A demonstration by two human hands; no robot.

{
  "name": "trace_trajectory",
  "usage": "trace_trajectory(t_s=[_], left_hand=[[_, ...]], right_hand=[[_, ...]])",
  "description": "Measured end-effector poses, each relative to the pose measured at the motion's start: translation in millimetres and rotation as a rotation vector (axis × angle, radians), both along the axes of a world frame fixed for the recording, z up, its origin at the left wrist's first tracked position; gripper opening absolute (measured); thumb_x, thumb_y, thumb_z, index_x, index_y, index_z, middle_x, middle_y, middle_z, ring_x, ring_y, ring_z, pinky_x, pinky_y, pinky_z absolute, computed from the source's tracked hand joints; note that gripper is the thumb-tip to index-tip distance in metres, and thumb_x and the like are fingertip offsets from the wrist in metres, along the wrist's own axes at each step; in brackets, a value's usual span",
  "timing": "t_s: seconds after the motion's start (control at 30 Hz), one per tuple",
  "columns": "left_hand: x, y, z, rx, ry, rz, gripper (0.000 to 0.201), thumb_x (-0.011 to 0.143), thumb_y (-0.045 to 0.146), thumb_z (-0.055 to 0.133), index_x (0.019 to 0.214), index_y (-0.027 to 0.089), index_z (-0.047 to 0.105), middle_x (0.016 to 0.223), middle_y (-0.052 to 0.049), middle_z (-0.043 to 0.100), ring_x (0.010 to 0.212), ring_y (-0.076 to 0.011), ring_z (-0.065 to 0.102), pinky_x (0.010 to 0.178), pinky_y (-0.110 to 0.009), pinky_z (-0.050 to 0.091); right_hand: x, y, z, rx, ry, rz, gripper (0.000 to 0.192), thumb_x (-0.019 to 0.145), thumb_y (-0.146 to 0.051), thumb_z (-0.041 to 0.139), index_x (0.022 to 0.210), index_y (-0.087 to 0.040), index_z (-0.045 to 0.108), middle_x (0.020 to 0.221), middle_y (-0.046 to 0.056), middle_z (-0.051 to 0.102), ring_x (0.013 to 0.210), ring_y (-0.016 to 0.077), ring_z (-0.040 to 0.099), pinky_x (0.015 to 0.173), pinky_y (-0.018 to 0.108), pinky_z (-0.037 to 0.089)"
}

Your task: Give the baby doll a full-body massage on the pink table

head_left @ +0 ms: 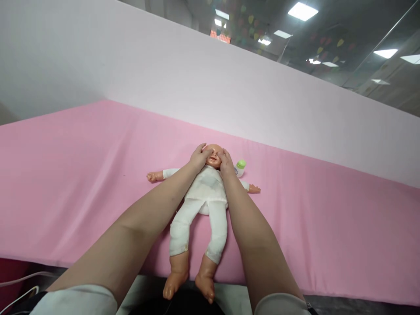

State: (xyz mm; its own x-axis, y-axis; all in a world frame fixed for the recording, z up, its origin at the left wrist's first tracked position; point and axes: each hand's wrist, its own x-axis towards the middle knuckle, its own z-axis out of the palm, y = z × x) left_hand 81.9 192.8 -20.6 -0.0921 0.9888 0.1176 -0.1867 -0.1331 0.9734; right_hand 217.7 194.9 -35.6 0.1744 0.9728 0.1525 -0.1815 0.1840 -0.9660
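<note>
A baby doll [206, 183] in a white cloth suit lies on its back, head away from me, arms spread and bare feet towards me. My left hand [199, 158] cups the left side of the doll's head, its thumb resting on the face near the eye. On the opposite side, my right hand [226, 162] is curved around the head, with its thumb close to the other eye. The mouth shows between both hands. Just right of my right wrist stands a small bottle [240, 167] with a green cap, partly hidden by that wrist.
Pink cloth [82, 183] covers the padded surface under the doll, with creases on both sides. A white wall [210, 96] runs along the back, with glass and reflected ceiling lights above it. White cables [28, 278] hang at the lower left.
</note>
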Motion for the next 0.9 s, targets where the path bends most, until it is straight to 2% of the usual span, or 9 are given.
trace_trajectory(t_s=[0.07, 0.13, 0.3, 0.43, 0.53, 0.67, 0.8, 0.9], left_hand=[[0.0, -1.8, 0.3, 0.003, -0.046, -0.035, 0.081, 0.073, 0.043, 0.081, 0.148, 0.02, 0.061, 0.139, -0.014, 0.069, 0.121, -0.0281, 0.07, 0.107, -0.04, 0.054], [0.5, -3.3, 3.1, -0.008, -0.094, -0.076, 0.084, 0.071, 0.038, 0.08, 0.15, 0.019, 0.06, 0.138, -0.014, 0.069, 0.117, -0.0271, 0.071, 0.105, -0.04, 0.056], [0.8, -6.5, 9.3, -0.058, -0.144, -0.073, 0.081, 0.066, 0.031, 0.084, 0.143, 0.017, 0.065, 0.125, -0.013, 0.07, 0.102, -0.0254, 0.073, 0.099, -0.042, 0.059], [0.5, -4.9, 7.4, -0.071, -0.145, -0.043, 0.075, 0.068, 0.032, 0.086, 0.139, 0.017, 0.066, 0.116, -0.01, 0.073, 0.097, -0.0246, 0.075, 0.096, -0.042, 0.061], [0.0, -1.4, 3.9, -0.069, -0.128, -0.022, 0.066, 0.075, 0.034, 0.082, 0.137, 0.018, 0.068, 0.115, -0.01, 0.075, 0.103, -0.0249, 0.075, 0.101, -0.042, 0.06], [-1.2, 1.7, 1.2, -0.063, -0.165, -0.028, 0.061, 0.081, 0.034, 0.077, 0.139, 0.017, 0.068, 0.125, -0.012, 0.076, 0.115, -0.0265, 0.073, 0.11, -0.043, 0.057], [-4.2, 0.7, 1.8, -0.083, -0.256, -0.054, 0.062, 0.083, 0.027, 0.074, 0.143, 0.016, 0.068, 0.137, -0.013, 0.074, 0.125, -0.0284, 0.071, 0.114, -0.044, 0.055], [-7.2, -0.9, 2.8, -0.107, -0.305, -0.057, 0.061, 0.082, 0.021, 0.069, 0.143, 0.016, 0.068, 0.144, -0.012, 0.071, 0.13, -0.0278, 0.07, 0.115, -0.042, 0.055]], right_hand=[[2.3, -1.5, -4.3, 0.008, -0.005, -0.017, 0.079, 0.073, -0.052, 0.074, 0.143, -0.024, 0.051, 0.15, 0.01, 0.062, 0.131, 0.0253, 0.067, 0.114, 0.047, 0.055], [3.7, -2.6, -5.6, 0.029, -0.017, -0.007, 0.08, 0.073, -0.053, 0.077, 0.144, -0.026, 0.051, 0.149, 0.009, 0.06, 0.13, 0.0249, 0.068, 0.115, 0.047, 0.055], [4.3, -4.8, -3.1, 0.032, -0.034, 0.036, 0.078, 0.076, -0.055, 0.082, 0.141, -0.028, 0.048, 0.132, 0.006, 0.065, 0.114, 0.0229, 0.073, 0.106, 0.045, 0.061], [3.7, -3.7, -2.8, 0.011, -0.046, 0.034, 0.07, 0.078, -0.056, 0.083, 0.135, -0.031, 0.051, 0.123, 0.003, 0.067, 0.107, 0.0225, 0.074, 0.104, 0.045, 0.062], [1.9, -0.9, -4.1, -0.006, -0.066, 0.024, 0.062, 0.083, -0.058, 0.078, 0.133, -0.031, 0.053, 0.122, 0.002, 0.069, 0.11, 0.0233, 0.074, 0.104, 0.046, 0.062], [0.6, 2.9, -6.3, 0.02, 0.032, 0.044, 0.059, 0.087, -0.055, 0.072, 0.136, -0.028, 0.055, 0.126, 0.005, 0.071, 0.115, 0.0243, 0.074, 0.109, 0.049, 0.06], [5.6, 3.6, -8.4, 0.019, 0.116, 0.077, 0.058, 0.085, -0.045, 0.072, 0.138, -0.025, 0.057, 0.139, 0.007, 0.07, 0.126, 0.0254, 0.071, 0.116, 0.052, 0.055], [9.5, 1.8, -8.6, -0.002, 0.178, 0.128, 0.065, 0.083, -0.039, 0.071, 0.144, -0.025, 0.055, 0.151, 0.007, 0.065, 0.133, 0.0256, 0.068, 0.118, 0.053, 0.054]])
